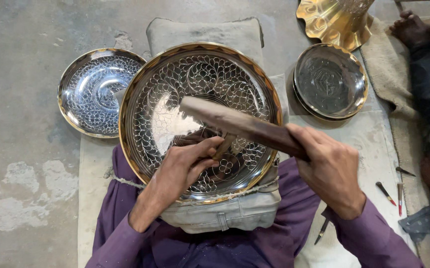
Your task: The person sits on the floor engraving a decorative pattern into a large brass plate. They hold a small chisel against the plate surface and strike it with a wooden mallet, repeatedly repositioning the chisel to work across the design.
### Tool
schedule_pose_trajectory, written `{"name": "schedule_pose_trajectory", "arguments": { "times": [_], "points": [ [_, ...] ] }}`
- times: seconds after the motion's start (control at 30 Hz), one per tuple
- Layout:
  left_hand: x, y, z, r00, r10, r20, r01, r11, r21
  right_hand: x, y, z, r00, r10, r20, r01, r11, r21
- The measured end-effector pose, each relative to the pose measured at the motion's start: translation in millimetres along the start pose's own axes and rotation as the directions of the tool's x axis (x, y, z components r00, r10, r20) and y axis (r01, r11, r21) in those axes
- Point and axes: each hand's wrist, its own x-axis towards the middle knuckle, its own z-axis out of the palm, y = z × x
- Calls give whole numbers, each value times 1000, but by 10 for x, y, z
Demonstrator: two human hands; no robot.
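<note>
A large round engraved metal tray with a gold-coloured rim is lying tilted on the person's lap, spreading out under and beyond the fingers of both hands. A wooden mallet is crossing above it, its blunt head hanging over the tray's middle, just past the left fingertips. The right hand is wrapping its fingers, pressed together, around the mallet's handle near the tray's right rim. The left hand is pinching a thin chisel between curled fingers and thumb, the tool's tip touching the tray's patterned face. Left of the left fingers an engraved plate is resting on the floor; beyond the right fingers a plainer dish is sitting on cloth.
</note>
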Motion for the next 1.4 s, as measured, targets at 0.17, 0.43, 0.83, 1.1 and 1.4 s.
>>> {"name": "schedule_pose_trajectory", "arguments": {
  "times": [0.17,0.43,0.83,1.1,1.4],
  "points": [
    [99,63,-70,990,54,130,-62,996,62,-289,147,216,985,165,58,-173,870,461],
    [236,129,-158,954,29,300,-63,993,104,-779,251,678,951,310,2,-252,769,588],
    [373,61,-232,921,146,360,-171,984,39,-779,184,625,937,350,-19,-325,887,328],
    [441,120,-240,884,175,433,-252,959,127,-812,285,777,953,267,-141,-167,854,493],
    [418,174,-200,857,120,501,-299,908,293,-982,311,1038,936,205,-287,-54,888,457]
  ]
}}
